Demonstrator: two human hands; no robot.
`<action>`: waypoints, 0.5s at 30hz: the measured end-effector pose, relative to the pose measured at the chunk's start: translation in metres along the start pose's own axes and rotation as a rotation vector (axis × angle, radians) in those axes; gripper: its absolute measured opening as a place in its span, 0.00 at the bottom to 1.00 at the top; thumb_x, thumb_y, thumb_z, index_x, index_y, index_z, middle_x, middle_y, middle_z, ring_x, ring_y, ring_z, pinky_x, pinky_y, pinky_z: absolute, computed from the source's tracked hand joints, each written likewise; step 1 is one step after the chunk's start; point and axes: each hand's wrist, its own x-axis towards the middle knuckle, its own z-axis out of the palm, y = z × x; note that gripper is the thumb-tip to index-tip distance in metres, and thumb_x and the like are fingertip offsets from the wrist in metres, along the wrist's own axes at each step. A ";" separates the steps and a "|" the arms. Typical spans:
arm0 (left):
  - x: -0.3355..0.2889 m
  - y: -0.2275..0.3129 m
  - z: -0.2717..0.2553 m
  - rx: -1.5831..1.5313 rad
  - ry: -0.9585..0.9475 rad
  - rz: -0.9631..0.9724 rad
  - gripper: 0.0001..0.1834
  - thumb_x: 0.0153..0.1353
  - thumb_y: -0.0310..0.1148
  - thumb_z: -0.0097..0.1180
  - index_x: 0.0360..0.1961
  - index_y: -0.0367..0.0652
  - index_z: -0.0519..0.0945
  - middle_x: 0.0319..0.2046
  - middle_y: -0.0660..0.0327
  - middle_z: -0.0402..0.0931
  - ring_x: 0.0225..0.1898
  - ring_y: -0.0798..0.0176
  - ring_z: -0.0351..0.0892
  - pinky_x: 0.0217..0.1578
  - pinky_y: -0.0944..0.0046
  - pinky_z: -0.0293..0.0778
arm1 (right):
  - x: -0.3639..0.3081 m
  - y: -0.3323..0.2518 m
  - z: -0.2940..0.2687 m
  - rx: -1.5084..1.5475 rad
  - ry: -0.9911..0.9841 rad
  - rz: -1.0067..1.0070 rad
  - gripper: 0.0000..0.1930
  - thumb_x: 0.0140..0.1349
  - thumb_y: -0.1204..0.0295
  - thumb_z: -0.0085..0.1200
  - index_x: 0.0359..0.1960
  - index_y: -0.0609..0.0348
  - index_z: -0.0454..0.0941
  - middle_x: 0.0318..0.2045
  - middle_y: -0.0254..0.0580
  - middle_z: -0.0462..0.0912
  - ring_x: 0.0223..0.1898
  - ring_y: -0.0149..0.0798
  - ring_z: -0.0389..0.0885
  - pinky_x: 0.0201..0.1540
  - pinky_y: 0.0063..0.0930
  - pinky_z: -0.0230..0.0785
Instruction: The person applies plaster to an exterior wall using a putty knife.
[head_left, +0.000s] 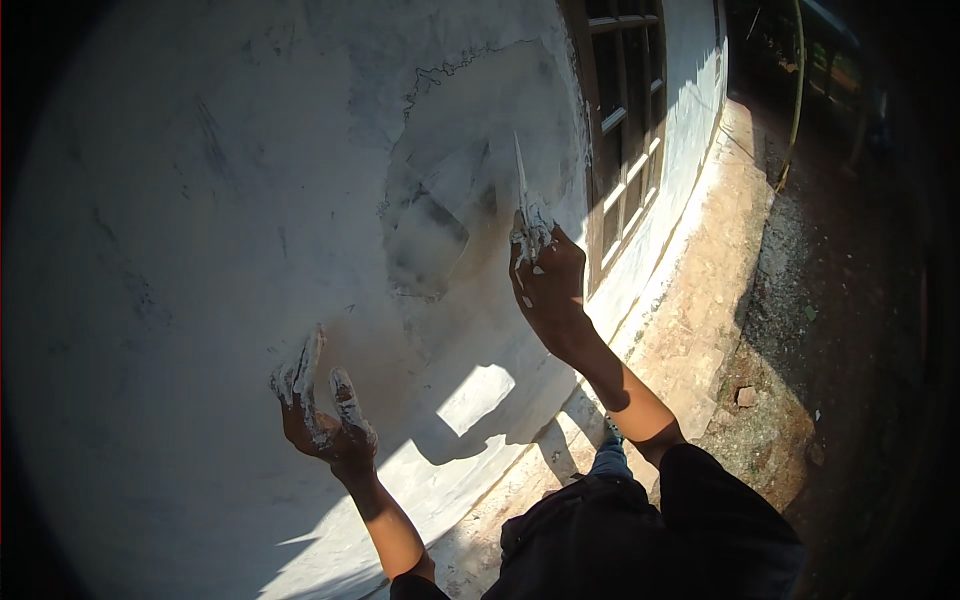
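Note:
My right hand (550, 285) is raised against the wall and closed around a thin, pale putty knife (521, 178). The blade points upward and appears edge-on; its grip is hidden in my fingers. White paste coats those fingers. In front of them is a smoothed grey patch (430, 150) with a ragged upper edge and a darker angular area low down. Lower left, my left hand (325, 438) is up near the whitish wall (200, 260), fingers stretched and thumb apart, holding nothing. Thick white paste covers its fingers and thumb.
A brown-framed window with white bars (622, 125) stands right of the patch. Along the wall's foot runs a pale concrete ledge (700, 270), with rough ground and a small stone (746, 397) beyond. A thin pole (797, 100) rises at upper right.

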 end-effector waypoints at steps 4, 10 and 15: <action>0.004 -0.001 0.000 -0.008 -0.027 0.008 0.16 0.54 0.33 0.53 0.41 0.33 0.77 0.39 0.52 0.78 0.39 0.55 0.76 0.44 0.59 0.68 | 0.026 -0.016 0.022 -0.406 0.120 -0.194 0.02 0.48 0.83 0.50 0.24 0.71 0.74 0.27 0.54 0.76 0.25 0.50 0.76 0.29 0.33 0.71; -0.001 -0.003 0.002 -0.019 -0.050 0.010 0.15 0.55 0.32 0.53 0.41 0.33 0.77 0.39 0.52 0.78 0.39 0.54 0.76 0.45 0.59 0.67 | -0.022 -0.020 0.075 -0.659 -0.250 -0.351 0.04 0.43 0.77 0.53 0.20 0.67 0.73 0.24 0.52 0.70 0.26 0.48 0.74 0.27 0.36 0.71; -0.015 -0.018 0.002 0.112 0.004 -0.003 0.13 0.56 0.30 0.51 0.40 0.34 0.77 0.39 0.53 0.78 0.39 0.55 0.76 0.45 0.59 0.67 | -0.089 -0.034 0.076 -0.462 -0.425 -0.383 0.08 0.47 0.74 0.55 0.26 0.67 0.75 0.26 0.52 0.73 0.29 0.50 0.77 0.30 0.35 0.73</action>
